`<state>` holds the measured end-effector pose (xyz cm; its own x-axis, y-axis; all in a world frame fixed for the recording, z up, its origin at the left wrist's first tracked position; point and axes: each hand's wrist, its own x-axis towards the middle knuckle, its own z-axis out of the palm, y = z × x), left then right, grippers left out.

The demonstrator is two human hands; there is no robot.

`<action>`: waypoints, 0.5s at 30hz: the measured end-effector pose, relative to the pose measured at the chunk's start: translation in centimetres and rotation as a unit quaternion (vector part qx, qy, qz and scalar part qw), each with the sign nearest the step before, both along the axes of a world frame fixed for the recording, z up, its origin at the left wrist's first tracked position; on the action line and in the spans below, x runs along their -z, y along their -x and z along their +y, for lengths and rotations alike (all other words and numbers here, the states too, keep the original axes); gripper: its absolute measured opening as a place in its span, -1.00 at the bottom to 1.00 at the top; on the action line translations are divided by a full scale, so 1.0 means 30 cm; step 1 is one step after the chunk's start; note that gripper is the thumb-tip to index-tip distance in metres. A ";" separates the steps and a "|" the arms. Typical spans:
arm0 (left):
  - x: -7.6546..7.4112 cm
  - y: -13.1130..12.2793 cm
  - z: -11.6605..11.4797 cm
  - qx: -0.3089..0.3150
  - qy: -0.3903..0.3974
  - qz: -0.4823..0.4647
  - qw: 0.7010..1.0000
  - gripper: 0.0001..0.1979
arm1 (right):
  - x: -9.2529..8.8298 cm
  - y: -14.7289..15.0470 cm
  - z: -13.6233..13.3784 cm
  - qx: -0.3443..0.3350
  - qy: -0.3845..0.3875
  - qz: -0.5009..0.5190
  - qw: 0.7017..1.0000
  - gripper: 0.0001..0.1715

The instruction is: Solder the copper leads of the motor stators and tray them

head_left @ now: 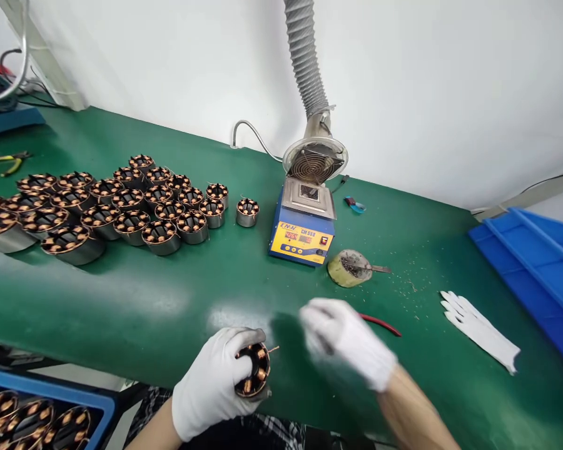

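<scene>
Left hand (216, 380) grips a stator (262, 370); its jutting wire (273, 349) could bend if brushed. Right hand (344, 337) blurs: can't tell its hold.

Just right of the right grip (342, 340), a spare white glove (481, 331) lies flat on the bench (182, 278), and farther right there's a blue plastic bin (539, 281)! Beyond the grip, a grey ribbed duct (304, 56) hangs; far left, yellow-handled pliers (9, 161) rest.

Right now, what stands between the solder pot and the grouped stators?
One lone copper-wound stator stands between the solder pot and the grouped stators, in the head view.
</scene>
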<state>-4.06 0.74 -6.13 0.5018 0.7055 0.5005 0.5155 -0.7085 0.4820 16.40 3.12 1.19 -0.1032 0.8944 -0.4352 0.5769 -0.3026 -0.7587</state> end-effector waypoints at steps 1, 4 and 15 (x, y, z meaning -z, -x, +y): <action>-0.001 0.001 -0.001 -0.002 -0.002 -0.001 1.000 -0.75 | -0.027 -0.040 -0.004 0.080 -0.051 -0.037 0.995 -0.65; -0.007 0.006 -0.003 -0.003 -0.015 -0.002 1.000 -0.73 | -0.034 -0.161 -0.037 0.109 -0.139 -0.196 0.965 -0.62; -0.036 -0.014 -0.038 0.010 0.184 -0.039 0.982 -0.89 | 0.315 -0.305 -0.165 0.038 -0.194 -0.556 0.808 -0.48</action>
<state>-3.63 -0.40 -5.04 0.4866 0.8365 0.2519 0.4547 -0.4887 0.7446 25.55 -1.85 -8.25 0.2202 0.9710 0.0934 0.9577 -0.2334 0.1685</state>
